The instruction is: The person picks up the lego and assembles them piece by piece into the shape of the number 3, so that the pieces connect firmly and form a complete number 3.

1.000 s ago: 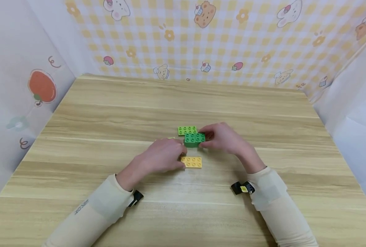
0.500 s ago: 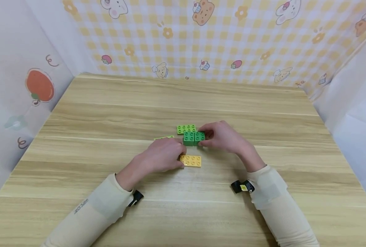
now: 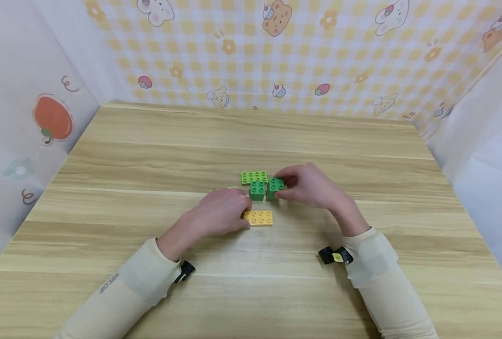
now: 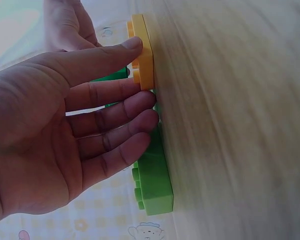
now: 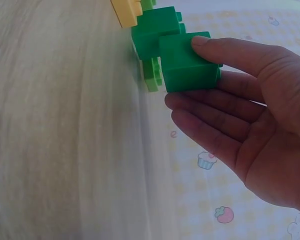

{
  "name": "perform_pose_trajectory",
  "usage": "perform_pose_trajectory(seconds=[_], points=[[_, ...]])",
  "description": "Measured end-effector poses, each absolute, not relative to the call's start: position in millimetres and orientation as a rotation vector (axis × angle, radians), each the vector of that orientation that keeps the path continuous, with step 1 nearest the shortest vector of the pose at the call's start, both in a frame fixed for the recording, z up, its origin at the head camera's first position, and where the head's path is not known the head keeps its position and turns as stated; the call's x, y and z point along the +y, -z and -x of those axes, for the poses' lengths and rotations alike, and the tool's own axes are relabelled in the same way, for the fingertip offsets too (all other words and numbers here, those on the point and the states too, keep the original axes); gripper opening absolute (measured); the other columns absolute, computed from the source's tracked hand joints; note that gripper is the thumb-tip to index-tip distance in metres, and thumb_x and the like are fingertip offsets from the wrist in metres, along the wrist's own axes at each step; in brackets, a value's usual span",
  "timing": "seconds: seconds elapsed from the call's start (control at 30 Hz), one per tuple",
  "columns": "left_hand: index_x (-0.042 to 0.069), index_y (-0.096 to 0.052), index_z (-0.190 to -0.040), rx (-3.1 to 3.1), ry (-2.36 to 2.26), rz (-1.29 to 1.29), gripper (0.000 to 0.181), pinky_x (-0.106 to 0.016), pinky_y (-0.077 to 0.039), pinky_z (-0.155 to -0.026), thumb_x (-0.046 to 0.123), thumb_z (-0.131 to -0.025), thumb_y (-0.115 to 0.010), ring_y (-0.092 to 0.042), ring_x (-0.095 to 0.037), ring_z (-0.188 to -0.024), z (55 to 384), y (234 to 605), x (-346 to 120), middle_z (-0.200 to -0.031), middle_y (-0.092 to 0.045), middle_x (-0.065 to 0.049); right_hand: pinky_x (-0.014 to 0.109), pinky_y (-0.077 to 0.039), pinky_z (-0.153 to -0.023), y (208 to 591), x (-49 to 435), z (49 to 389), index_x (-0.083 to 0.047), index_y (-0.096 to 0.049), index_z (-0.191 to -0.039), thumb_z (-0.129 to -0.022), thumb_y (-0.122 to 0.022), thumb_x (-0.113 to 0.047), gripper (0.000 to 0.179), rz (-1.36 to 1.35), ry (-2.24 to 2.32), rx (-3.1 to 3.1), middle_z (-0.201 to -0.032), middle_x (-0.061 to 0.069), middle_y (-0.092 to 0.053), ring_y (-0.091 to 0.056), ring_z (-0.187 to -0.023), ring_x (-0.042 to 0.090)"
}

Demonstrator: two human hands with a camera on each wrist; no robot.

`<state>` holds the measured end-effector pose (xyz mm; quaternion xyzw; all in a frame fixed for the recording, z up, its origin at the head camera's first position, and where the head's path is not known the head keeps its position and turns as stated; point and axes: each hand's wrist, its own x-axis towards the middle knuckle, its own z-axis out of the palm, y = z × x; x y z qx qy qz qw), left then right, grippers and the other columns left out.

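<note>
My right hand [image 3: 312, 186] pinches a dark green square brick [image 5: 187, 62] between thumb and fingers. In the right wrist view this brick is raised off the table, its studs facing up. A second dark green square brick [image 3: 257, 190] stands just left of it, a narrow gap between them. With thumb and index finger my left hand [image 3: 217, 212] pinches the left end of a flat yellow eight-stud brick [image 3: 261, 217] lying on the table. Its other fingers extend beside a light green brick [image 4: 157, 185], which the hand mostly hides in the head view.
Behind the dark green bricks a flat light green brick [image 3: 254, 177] lies on the wooden table [image 3: 251, 292]. A checked cloth [image 3: 301, 56] with cartoon prints hangs at the table's back edge, with white cloth at both sides.
The dark green brick in my right hand has moved slightly right and up, parting from the other dark green brick it stood against. My left hand keeps its hold on the yellow brick.
</note>
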<state>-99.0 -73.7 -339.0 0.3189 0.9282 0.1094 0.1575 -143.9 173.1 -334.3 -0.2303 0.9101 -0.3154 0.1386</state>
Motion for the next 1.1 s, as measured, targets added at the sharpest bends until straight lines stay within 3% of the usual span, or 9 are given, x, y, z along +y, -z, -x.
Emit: perform_pose_trajectory(seconds=[0.43,1.1], points=[[0.015,-0.068,-0.082,2.660,-0.337,-0.903,0.024,-0.030,-0.041,-0.063,0.030,-0.090,-0.085,-0.051,-0.016,-0.073,100.1,338.5,-74.9,-0.080,-0.060,0.003,0.036,-0.061,-0.083,321.3,173.3,139.2,-0.008,-0.078,-0.121,-0.087,-0.087,-0.016,0.036,0.716,0.893,2.619,-0.100,0.002,-0.078,-0.072,-0.089,0.015],[0.017,-0.066,-0.076,2.653,-0.372,-0.900,0.029,-0.028,-0.040,-0.059,0.031,-0.087,-0.088,-0.049,-0.015,-0.068,101.5,341.4,-76.3,-0.072,-0.058,0.005,0.030,-0.062,-0.081,328.8,167.4,129.0,-0.006,-0.078,-0.119,-0.085,-0.088,-0.014,0.036,0.777,0.930,2.490,-0.106,0.004,-0.079,-0.072,-0.088,0.012]])
